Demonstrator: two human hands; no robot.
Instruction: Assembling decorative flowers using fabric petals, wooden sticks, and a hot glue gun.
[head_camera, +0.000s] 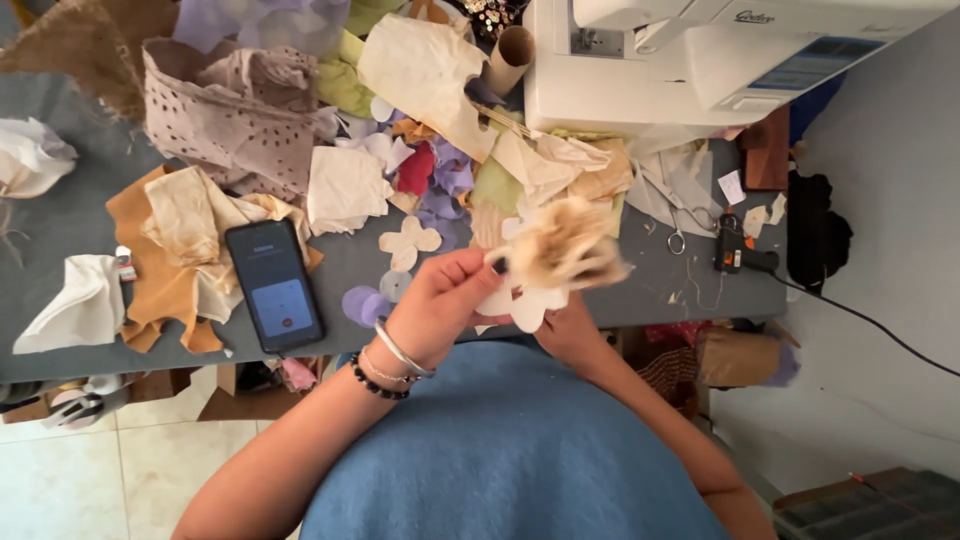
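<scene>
Holding a fabric flower over a cluttered table

Resting behind: grey work table, white sewing machine, black smartphone. Gripping cream-and-tan layered fabric flower above the table's near edge: left hand, fingers pinched closed; right hand underneath, grip hidden.

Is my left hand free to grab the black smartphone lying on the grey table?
Probably not yet: the left hand is pinching the cream fabric flower. The black smartphone lies close and uncovered.

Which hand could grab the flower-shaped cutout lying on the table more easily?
Probably the left hand: the beige cutout lies just beyond it, while the right hand sits farther off, under the fabric flower.
</scene>
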